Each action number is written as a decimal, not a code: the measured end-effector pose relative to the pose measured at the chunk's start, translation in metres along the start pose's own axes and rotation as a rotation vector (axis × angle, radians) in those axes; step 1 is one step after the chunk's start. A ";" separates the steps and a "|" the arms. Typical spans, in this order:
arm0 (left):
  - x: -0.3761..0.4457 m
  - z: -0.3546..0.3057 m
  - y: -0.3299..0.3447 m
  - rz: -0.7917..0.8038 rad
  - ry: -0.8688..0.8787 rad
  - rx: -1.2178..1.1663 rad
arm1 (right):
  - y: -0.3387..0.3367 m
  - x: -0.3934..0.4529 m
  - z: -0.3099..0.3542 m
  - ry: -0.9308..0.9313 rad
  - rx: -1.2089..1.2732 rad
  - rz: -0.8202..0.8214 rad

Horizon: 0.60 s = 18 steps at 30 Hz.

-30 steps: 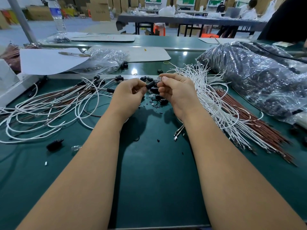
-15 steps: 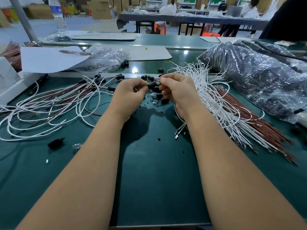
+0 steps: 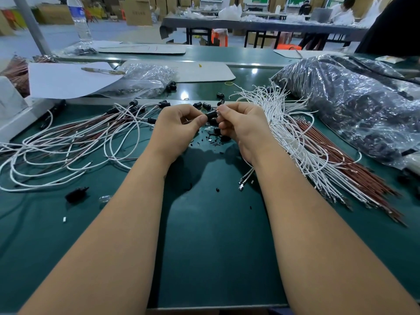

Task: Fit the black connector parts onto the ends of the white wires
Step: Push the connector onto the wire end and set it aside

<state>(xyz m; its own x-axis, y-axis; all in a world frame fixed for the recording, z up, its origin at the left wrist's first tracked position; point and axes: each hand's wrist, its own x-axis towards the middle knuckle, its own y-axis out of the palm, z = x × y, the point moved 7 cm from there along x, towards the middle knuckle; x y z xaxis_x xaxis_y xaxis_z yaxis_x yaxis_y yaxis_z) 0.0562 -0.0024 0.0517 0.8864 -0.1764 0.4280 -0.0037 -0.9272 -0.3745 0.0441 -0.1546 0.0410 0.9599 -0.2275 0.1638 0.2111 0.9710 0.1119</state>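
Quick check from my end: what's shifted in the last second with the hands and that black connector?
Very little. Both hands, left hand and right hand, have drawn slightly closer together around the black connector, which they still pinch between their fingertips above the green table. Nothing was picked up or released. The white wires on the right, the finished wires on the left and the loose connectors lie as before.

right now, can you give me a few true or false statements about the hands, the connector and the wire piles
1. Both hands, the left hand and the right hand, meet at one black connector. True.
2. The bundle of white wires lies left of the hands. False: it lies right of them, beside the brown wires.
3. The water bottle stands at far left. True.
4. The big plastic bag holds white parts. False: its contents look dark.
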 end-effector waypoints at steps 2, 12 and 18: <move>0.000 0.000 0.000 0.009 -0.009 -0.016 | 0.000 0.000 -0.002 0.022 0.006 0.002; 0.000 0.004 0.003 0.061 0.020 0.001 | 0.001 0.003 -0.005 0.003 -0.160 0.045; -0.002 0.003 0.004 0.052 0.020 -0.031 | 0.000 0.004 -0.008 0.085 -0.048 0.039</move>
<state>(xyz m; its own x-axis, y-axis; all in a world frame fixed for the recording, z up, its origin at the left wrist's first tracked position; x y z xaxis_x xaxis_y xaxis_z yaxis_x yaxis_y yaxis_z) 0.0562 -0.0045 0.0470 0.8750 -0.2310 0.4255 -0.0641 -0.9264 -0.3712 0.0493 -0.1544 0.0335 0.9794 -0.1842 0.0832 0.1796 0.9819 0.0600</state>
